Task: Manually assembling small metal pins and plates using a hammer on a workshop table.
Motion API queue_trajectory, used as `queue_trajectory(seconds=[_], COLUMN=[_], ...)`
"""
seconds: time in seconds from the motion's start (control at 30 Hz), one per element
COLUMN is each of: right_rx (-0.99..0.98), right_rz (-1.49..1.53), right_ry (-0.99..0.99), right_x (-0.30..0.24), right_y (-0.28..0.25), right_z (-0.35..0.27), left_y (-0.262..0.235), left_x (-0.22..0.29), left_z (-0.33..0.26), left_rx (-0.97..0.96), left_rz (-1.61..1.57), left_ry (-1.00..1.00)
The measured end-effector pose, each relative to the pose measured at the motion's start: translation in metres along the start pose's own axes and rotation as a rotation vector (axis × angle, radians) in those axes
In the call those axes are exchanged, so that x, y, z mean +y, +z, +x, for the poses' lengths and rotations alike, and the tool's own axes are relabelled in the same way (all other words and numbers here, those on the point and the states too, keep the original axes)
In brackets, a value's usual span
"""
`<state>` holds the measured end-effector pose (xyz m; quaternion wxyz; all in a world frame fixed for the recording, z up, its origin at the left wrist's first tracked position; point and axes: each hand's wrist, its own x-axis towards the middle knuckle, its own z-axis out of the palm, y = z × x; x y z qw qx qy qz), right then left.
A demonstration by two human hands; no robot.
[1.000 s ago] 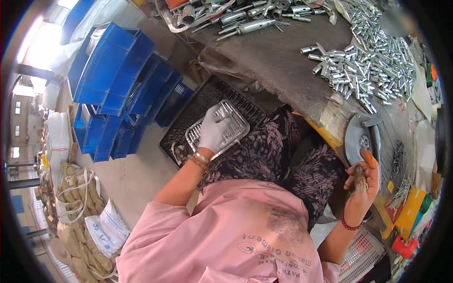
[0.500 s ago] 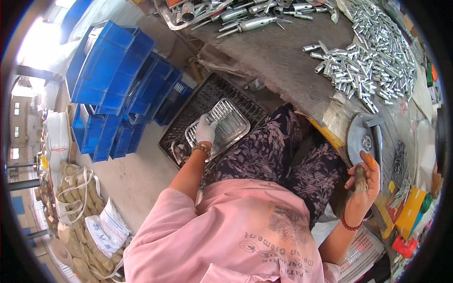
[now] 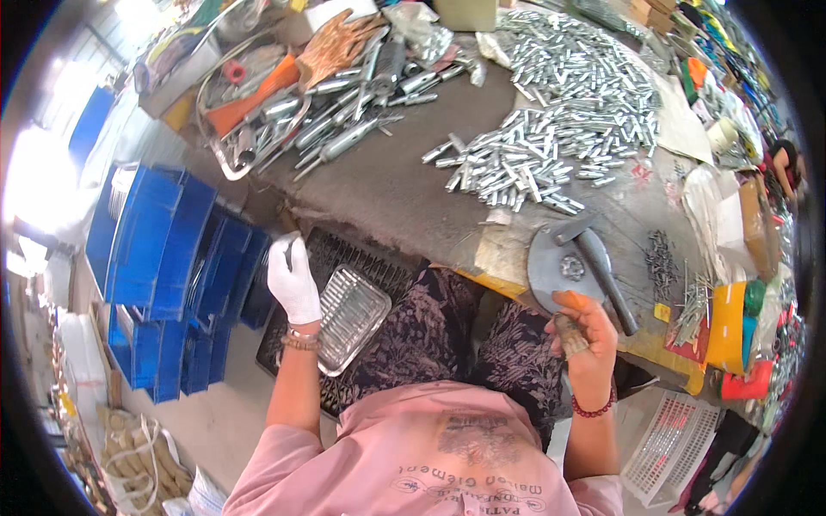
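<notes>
My left hand point(image 3: 295, 282), in a white glove, is raised beside the work table with its fingers pressed together. A small greyish bit shows at its fingertips, too small to name. Below it, a shiny metal tray point(image 3: 376, 330) holding rows of thin metal pieces rests on a black plastic crate point(image 3: 334, 249). My right hand point(image 3: 588, 344) is loosely curled, palm up, with an orange cover on one finger and a grey wrap on the thumb. Nothing shows between its fingers. It is nearest a round metal plate point(image 3: 544, 267) with a dark bar point(image 3: 607, 279) across it at the table edge.
A large heap of short metal tubes point(image 3: 551, 142) covers the table's far middle. Tools and bigger metal parts point(image 3: 344, 138) lie at the far left, near an orange glove point(image 3: 340, 43). Blue bins point(image 3: 159, 249) are stacked at left. A white basket point(image 3: 671, 447) stands at lower right.
My left hand has come up off the metal tray and is now in the air by the table edge. My view has turned up and right, showing more table. The right hand stays curled.
</notes>
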<state>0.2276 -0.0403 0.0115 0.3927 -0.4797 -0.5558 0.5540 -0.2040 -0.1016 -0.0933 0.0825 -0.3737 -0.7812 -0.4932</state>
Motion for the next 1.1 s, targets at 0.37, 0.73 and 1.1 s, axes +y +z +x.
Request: queue_trajectory(seconds=[0.37, 0.73, 1.1], right_rx=[-0.097, 0.541, 0.640], right_rz=[-0.018, -0.903, -1.242], right_ry=[-0.024, -0.312, 0.008], right_x=[-0.012, -0.017, -0.015], right_y=[-0.012, -0.129, -0.204], right_z=[-0.017, -0.018, 0.059], left_y=[0.097, 0.061, 0.049], left_x=[0.177, 0.165, 0.191], left_z=[0.044, 0.059, 0.048], left_rx=[-0.497, -0.656, -0.833], left_rz=[0.122, -0.055, -0.090], left_ry=[0.714, 0.276, 0.486])
